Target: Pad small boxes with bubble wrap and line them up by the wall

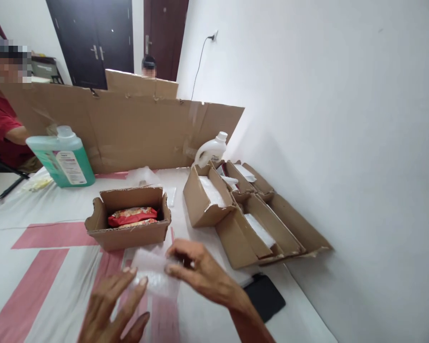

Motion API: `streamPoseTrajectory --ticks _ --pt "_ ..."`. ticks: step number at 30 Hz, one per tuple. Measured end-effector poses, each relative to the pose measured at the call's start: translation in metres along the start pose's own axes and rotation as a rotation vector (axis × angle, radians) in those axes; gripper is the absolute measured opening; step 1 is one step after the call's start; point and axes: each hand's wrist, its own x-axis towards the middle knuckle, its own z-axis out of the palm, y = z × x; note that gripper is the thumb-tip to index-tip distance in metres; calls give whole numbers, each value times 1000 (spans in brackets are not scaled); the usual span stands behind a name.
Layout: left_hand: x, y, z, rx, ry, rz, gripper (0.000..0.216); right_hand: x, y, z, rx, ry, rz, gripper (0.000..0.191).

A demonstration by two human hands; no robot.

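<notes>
My left hand (110, 305) and my right hand (196, 269) both pinch a small clear plastic bag (152, 276) just above the table, near its front edge. Left fingertips grip the bag's left side, right fingers its right end. Directly behind the bag stands an open cardboard box (128, 236) with a red packet (132, 215) inside.
A green liquid bottle (66, 159) stands at the back left, a white bottle (210, 150) by the wall. Several open cardboard boxes (250, 224) line the right. A tall cardboard sheet (128, 128) screens the back. A black phone (264, 295) lies near my right wrist. A person in red (2, 124) sits left.
</notes>
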Motion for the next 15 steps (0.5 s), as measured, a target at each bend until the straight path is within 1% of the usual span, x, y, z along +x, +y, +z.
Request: streamPoseTrajectory --ticks 2,3,4,5,7,9,10,11,12,13,15 --pt "33 -7 -21 41 81 -82 73 30 -36 -21 -95 166 -150 10" --pt "49 -13 -28 70 129 -112 73 50 -48 -28 -160 234 -213 9" --pt "64 -20 -34 94 168 -130 71 72 -54 -32 -227 267 -260 6" --pt "77 -28 -36 106 201 -144 66 94 -56 -32 -288 253 -294 5" --pt "97 -46 -35 70 198 -166 50 136 -49 -26 -374 121 -306 5" --pt "110 -64 -28 -32 105 -195 32 166 -34 -14 -487 -90 -251 7" --pt "114 -72 -23 -90 30 -209 26 176 -27 -8 -570 -187 -216 8" --pt "117 -80 -19 -144 -59 -220 25 182 -20 -2 -658 -257 -180 10" --pt "120 -86 -14 -187 -159 -230 28 186 -14 3 -740 -292 -150 11" --pt "122 -91 -10 -216 -261 -239 31 188 -9 7 -806 -293 -126 10" --pt "125 -99 -2 -246 -467 -233 37 189 -4 11 -875 -226 -91 6"
